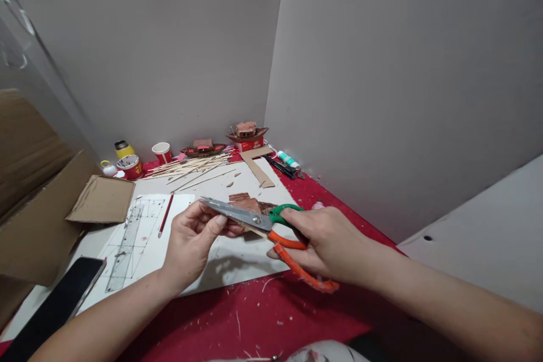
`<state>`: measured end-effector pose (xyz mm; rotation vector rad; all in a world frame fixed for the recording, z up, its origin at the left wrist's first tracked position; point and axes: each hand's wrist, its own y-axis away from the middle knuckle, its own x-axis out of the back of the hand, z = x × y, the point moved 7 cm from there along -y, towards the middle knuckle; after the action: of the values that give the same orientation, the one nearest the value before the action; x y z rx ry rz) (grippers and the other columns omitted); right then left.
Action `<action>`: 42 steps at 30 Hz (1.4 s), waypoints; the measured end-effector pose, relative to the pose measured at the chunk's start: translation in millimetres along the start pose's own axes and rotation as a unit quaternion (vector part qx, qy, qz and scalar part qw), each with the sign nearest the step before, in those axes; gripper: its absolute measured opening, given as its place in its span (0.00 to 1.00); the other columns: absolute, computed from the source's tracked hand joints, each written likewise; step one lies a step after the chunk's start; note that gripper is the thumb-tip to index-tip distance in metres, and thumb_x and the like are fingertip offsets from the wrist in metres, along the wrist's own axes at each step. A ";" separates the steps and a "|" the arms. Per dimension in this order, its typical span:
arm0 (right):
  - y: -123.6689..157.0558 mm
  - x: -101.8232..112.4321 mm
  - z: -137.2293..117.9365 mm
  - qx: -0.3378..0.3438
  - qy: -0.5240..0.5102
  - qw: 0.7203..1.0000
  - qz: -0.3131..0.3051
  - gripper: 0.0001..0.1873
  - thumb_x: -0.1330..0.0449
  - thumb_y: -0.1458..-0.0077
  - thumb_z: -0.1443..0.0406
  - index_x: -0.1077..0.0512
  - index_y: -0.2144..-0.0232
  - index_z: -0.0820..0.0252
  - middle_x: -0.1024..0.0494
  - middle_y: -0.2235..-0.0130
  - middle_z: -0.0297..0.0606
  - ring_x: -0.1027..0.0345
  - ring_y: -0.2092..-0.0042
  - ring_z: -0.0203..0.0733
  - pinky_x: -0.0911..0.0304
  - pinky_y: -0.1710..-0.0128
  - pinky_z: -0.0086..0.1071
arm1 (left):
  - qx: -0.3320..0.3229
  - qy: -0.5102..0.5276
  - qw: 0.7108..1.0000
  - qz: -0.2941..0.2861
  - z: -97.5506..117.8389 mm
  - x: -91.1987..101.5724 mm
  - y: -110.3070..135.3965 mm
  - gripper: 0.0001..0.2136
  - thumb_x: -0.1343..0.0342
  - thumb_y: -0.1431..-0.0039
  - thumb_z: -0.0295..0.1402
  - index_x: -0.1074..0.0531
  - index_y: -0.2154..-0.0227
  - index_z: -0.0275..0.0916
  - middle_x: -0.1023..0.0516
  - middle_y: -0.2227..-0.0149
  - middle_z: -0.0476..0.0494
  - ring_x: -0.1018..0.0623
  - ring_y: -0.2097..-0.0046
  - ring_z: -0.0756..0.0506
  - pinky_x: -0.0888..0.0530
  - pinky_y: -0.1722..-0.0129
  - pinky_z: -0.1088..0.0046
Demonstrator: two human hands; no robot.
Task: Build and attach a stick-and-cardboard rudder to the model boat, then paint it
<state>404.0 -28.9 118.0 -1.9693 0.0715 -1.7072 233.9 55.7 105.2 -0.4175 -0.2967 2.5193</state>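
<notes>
My right hand (326, 243) grips scissors (254, 219) with green and orange handles, their grey blades pointing left. My left hand (193, 240) pinches a thin wooden stick right at the blades; most of the stick is hidden by the blades and my fingers. Just behind the scissors lies a small brown wooden piece (246, 203). Both hands hover over a white sheet (237, 260) lying on the red table (263, 317).
A drawing sheet (136, 237) with a clear ruler and a red pencil (165, 215) lies left. A black phone (59, 300) and cardboard box (46, 203) sit further left. Wooden sticks (190, 167), cups, two model boats (248, 133) and glue line the back.
</notes>
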 end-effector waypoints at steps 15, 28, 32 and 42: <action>1.2 3.3 -1.7 0.019 -0.010 1.000 0.013 0.23 0.47 0.39 0.47 0.31 0.70 0.61 0.30 0.81 0.32 0.39 0.81 0.36 0.55 0.77 0.31 | 0.009 -0.026 1.000 -0.001 -1.9 -3.9 5.0 0.06 0.37 0.43 0.32 0.24 0.66 0.35 0.17 0.71 0.44 0.18 0.69 0.45 0.19 0.66 0.70; 4.9 25.4 -0.7 -0.004 -0.153 0.986 0.073 0.12 0.40 0.46 0.58 0.39 0.72 0.55 0.44 0.81 0.24 0.53 0.79 0.33 0.50 0.79 0.28 | -0.006 0.109 0.993 0.054 47.4 21.2 -7.1 0.08 0.33 0.50 0.30 0.28 0.71 0.38 0.20 0.74 0.49 0.20 0.72 0.49 0.21 0.69 0.74; 7.9 5.3 0.7 -0.055 -0.178 0.982 -0.004 0.10 0.39 0.49 0.62 0.40 0.72 0.55 0.41 0.80 0.25 0.50 0.78 0.33 0.47 0.77 0.27 | -0.012 0.122 0.990 0.066 58.7 31.5 -11.7 0.10 0.33 0.49 0.28 0.25 0.64 0.38 0.20 0.73 0.49 0.20 0.72 0.51 0.21 0.68 0.77; -1.7 -18.6 -31.0 -0.100 -0.569 0.816 -0.004 0.21 0.42 0.46 0.46 0.34 0.65 0.57 0.35 0.73 0.31 0.44 0.75 0.35 0.42 0.77 0.29 | -0.038 0.109 0.987 0.109 75.6 43.9 -14.0 0.11 0.33 0.50 0.28 0.29 0.66 0.37 0.19 0.70 0.47 0.23 0.72 0.52 0.26 0.78 0.82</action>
<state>370.8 -31.4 103.8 -2.8086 -0.1969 -0.2835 179.2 82.7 169.3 -0.7871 -0.2752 2.6479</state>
